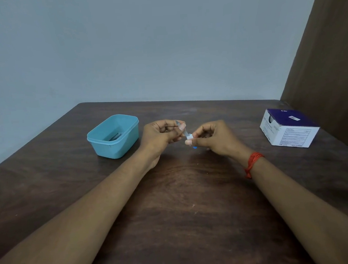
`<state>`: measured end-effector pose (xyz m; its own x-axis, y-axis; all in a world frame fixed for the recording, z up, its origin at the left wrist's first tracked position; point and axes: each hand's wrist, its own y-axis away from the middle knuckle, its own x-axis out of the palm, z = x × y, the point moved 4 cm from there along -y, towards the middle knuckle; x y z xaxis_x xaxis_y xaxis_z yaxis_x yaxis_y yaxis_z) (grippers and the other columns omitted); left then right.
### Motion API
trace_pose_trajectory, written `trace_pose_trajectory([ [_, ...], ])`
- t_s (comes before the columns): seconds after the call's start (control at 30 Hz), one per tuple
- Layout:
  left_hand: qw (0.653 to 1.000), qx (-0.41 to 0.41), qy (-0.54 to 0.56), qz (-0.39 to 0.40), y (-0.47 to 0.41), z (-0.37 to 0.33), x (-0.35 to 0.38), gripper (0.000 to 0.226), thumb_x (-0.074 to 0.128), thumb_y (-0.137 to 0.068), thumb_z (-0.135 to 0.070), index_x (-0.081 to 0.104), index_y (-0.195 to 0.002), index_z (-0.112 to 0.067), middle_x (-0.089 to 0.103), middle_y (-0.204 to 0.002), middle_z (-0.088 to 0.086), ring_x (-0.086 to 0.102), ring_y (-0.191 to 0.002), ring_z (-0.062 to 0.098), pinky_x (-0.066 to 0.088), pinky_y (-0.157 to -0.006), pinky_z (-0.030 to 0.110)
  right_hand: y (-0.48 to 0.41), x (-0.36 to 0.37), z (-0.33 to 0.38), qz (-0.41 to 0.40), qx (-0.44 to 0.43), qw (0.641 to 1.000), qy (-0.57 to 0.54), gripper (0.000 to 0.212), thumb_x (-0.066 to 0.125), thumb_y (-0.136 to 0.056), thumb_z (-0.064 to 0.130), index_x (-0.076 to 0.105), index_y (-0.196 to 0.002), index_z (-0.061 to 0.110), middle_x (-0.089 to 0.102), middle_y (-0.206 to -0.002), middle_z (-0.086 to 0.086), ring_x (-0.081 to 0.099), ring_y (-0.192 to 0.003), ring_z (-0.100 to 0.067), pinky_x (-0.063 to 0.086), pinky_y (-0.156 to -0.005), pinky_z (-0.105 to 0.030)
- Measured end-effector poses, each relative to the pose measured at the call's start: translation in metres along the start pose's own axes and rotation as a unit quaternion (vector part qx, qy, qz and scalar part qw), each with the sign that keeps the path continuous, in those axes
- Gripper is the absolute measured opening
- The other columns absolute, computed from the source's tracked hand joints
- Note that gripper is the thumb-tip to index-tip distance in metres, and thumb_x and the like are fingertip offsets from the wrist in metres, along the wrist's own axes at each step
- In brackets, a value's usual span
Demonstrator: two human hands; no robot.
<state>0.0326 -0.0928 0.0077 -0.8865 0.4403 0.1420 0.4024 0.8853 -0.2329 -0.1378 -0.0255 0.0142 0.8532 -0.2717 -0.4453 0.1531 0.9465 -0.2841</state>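
Observation:
Above the middle of the dark wooden table [174, 194], my left hand [161, 135] pinches a thin grey strip [184, 131] between thumb and fingers. My right hand [211, 138] pinches a small white piece [189, 137] at the strip's lower end, with a bit of blue [194, 147] showing beneath the thumb. The two hands almost touch. Fingers hide most of the small item, so its exact shape is unclear.
A light blue plastic tub [115, 136] stands to the left of my hands with a few thin grey pieces inside. A white and purple cardboard box [289, 129] sits at the right, near a brown wall panel [330, 67]. A red thread circles my right wrist.

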Motion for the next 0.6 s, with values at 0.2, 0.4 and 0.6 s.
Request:
trace_pose_trajectory([
  [0.2,0.999,0.012,0.03,-0.025,0.002,-0.006,-0.004,0.02,0.084,-0.068,-0.023,0.08,-0.086,-0.015,0.077,-0.085,0.007,0.073,-0.078,0.016,0.058,-0.071,0.024,0.0,0.003,-0.001,0.021,0.017,1.0,-0.012,0.013,0.091,-0.07,0.026,0.079,-0.076,0.027,0.074,-0.069,0.003,0.055,-0.057,0.0,0.046,-0.05,-0.02],
  [0.4,0.997,0.014,0.065,-0.039,0.0,-0.005,-0.006,0.013,0.083,-0.069,-0.025,0.081,-0.08,-0.018,0.077,-0.081,0.005,0.072,-0.077,0.013,0.058,-0.071,0.024,0.001,0.002,-0.004,0.007,0.024,0.999,-0.028,0.013,0.09,-0.071,0.025,0.081,-0.078,0.021,0.075,-0.07,0.004,0.055,-0.056,0.0,0.043,-0.049,-0.019],
  [0.6,0.998,-0.032,0.055,-0.02,0.0,-0.005,-0.007,0.022,0.086,-0.068,-0.033,0.081,-0.081,-0.017,0.078,-0.093,0.013,0.076,-0.093,0.022,0.058,-0.074,0.025,-0.001,-0.014,0.001,-0.096,0.029,0.979,-0.175,0.006,0.086,-0.077,0.021,0.08,-0.078,0.02,0.079,-0.09,0.01,0.055,-0.059,0.001,0.045,-0.05,-0.017],
])
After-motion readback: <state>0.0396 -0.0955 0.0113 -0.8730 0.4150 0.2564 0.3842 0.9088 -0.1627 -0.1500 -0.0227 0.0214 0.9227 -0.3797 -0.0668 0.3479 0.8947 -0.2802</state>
